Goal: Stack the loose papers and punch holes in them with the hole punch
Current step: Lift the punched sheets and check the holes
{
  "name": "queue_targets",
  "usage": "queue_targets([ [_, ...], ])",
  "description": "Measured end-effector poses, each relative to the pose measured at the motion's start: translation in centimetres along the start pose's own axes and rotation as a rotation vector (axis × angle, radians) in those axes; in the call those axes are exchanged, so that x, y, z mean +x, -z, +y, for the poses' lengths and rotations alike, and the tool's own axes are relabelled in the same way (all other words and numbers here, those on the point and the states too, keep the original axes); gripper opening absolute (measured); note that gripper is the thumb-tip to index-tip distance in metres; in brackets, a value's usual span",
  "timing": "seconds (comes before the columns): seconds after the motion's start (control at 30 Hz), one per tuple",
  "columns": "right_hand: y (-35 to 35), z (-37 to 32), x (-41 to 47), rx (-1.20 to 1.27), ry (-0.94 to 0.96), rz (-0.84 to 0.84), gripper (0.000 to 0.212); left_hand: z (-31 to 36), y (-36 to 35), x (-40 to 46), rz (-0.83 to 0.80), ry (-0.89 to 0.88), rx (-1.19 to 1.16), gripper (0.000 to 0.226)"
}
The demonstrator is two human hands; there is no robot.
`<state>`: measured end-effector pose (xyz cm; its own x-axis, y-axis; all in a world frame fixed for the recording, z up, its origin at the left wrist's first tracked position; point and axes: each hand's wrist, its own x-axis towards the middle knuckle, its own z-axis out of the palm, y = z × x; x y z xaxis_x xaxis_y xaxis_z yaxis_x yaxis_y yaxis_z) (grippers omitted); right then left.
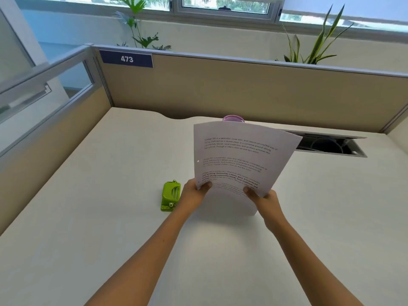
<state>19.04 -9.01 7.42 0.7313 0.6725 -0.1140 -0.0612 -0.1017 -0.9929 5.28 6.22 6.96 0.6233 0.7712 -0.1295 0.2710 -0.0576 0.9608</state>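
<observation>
Cubicle partition label reads "473". Above the white bench, left hand and right hand each grip upright printed papers; green hole punch sits just left.

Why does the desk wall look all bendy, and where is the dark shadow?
In the head view, the wide-angle lens curves the partition and the desk edges; window daylight is soft, so a faint shadow lies under the papers held by the left hand and right hand; the print looks blurry.
</observation>
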Motion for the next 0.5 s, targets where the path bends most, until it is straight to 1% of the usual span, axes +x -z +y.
queue_targets([
  [0.17,0.7,-1.1,0.2,-0.024,0.016,0.019,0.028,0.6,0.4,0.3,-0.039,0.012,-0.027,0.024],
  [0.27,0.6,-2.0,-0.1,-0.018,0.024,0.037,0.026,1.4,1.2,0.5,-0.075,0.022,-0.097,0.023],
  [0.4,-1.3,-3.1,-0.6,0.002,0.047,0.06,0.022,2.5,3.8,0.8,-0.132,-0.021,-0.167,0.023],
  [0.5,-4.0,-3.6,-0.7,-0.012,0.047,0.062,0.023,2.7,7.0,1.0,-0.18,-0.045,-0.189,0.025],
])
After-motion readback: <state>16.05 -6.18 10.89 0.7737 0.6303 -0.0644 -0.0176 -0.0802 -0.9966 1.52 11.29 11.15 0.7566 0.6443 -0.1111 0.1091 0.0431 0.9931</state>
